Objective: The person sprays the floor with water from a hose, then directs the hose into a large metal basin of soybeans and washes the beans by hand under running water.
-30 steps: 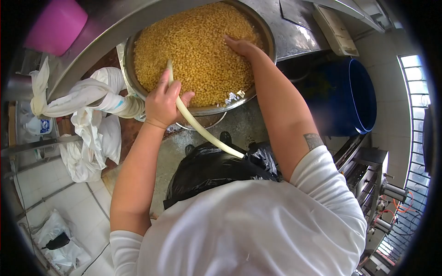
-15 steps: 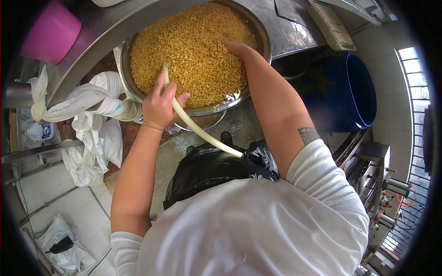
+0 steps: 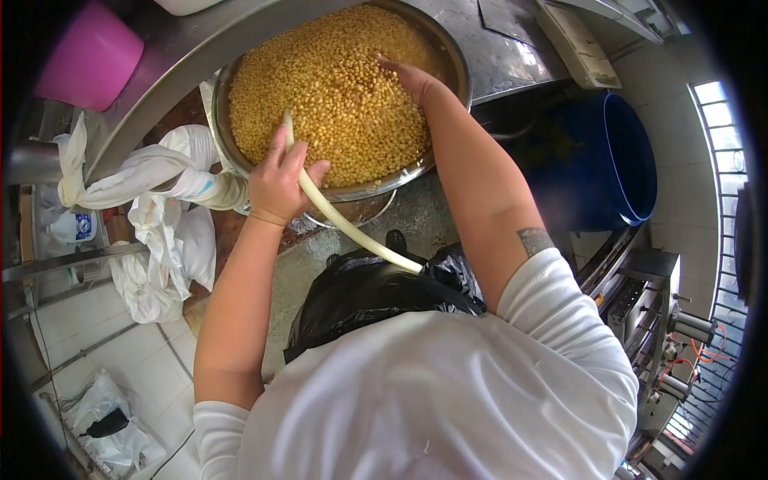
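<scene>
A wide metal basin [image 3: 218,120] is heaped with wet yellow beans [image 3: 336,88] that look like soybeans. My left hand [image 3: 276,186] is closed round a pale hose [image 3: 344,226] at the basin's near-left rim, and the hose's tip rests over the beans. From there the hose curves down to the black plastic [image 3: 352,292] at my waist. On the right side of the basin, my right hand [image 3: 406,78] lies on the beans with its fingers stretched out and nothing gripped. Its fingertips are partly among the beans.
A blue barrel [image 3: 628,160] stands right of the basin, beside a metal counter [image 3: 512,56]. White cloths [image 3: 180,164] hang at left, below a metal edge with a pink bucket [image 3: 92,60]. Machinery [image 3: 652,320] is at far right.
My right hand has shifted slightly left and up across the beans, and more of it shows. The left hand keeps the hose in almost the same place.
</scene>
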Demonstrator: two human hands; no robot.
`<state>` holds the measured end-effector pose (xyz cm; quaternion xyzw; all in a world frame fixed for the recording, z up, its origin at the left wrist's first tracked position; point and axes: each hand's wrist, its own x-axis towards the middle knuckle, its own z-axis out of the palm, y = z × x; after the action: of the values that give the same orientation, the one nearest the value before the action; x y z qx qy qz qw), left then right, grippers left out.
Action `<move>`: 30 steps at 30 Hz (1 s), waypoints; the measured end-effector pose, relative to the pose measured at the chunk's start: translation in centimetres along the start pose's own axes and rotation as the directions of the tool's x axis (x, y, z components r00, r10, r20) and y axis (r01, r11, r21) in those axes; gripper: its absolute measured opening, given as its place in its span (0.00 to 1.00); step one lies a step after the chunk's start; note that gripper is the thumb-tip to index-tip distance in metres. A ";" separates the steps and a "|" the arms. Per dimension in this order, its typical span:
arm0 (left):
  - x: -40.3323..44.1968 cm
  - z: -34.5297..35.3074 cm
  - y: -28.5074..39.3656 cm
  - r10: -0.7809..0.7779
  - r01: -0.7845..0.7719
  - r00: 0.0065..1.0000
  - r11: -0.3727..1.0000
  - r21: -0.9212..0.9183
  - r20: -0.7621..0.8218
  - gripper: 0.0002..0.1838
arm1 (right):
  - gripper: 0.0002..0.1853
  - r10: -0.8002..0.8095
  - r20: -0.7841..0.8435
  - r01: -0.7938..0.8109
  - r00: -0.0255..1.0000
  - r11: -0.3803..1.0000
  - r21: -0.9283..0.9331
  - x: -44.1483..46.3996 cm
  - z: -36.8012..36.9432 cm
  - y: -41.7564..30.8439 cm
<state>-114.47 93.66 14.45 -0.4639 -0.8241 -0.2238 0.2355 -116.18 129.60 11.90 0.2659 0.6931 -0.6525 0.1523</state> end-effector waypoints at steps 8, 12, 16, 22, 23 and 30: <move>0.0 0.0 0.2 -0.033 0.033 0.999 0.999 0.006 0.027 0.21 | 0.38 -0.085 0.089 0.016 0.992 0.807 0.590 2.0 1.3 0.6; 0.0 0.0 0.2 -0.030 0.030 1.000 0.999 -0.018 -0.008 0.19 | 0.29 -0.113 0.088 0.025 0.990 0.739 0.673 -1.6 2.6 -1.7; 0.1 -0.1 0.3 -0.034 0.034 0.999 0.999 -0.023 -0.004 0.17 | 0.21 -0.162 0.240 -0.076 0.957 0.660 0.747 -1.2 2.3 -2.1; -0.1 0.0 0.0 -0.025 0.026 1.000 0.999 -0.026 0.004 0.17 | 0.17 -0.339 0.409 -0.141 0.847 0.599 0.788 -1.1 1.6 -1.5; 0.0 -0.1 0.0 -0.025 0.025 1.000 0.999 -0.026 0.003 0.17 | 0.17 -0.339 0.409 -0.140 0.847 0.600 0.788 -0.4 1.6 -1.1; -0.1 0.0 0.0 -0.023 0.023 1.000 0.999 -0.027 -0.014 0.17 | 0.23 -0.348 0.173 0.002 0.921 0.449 0.893 -3.5 4.4 -3.3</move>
<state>-114.39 93.61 14.38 -0.4559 -0.8246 -0.2408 0.2329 -115.80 124.64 16.06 0.1175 0.2453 -0.9615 0.0385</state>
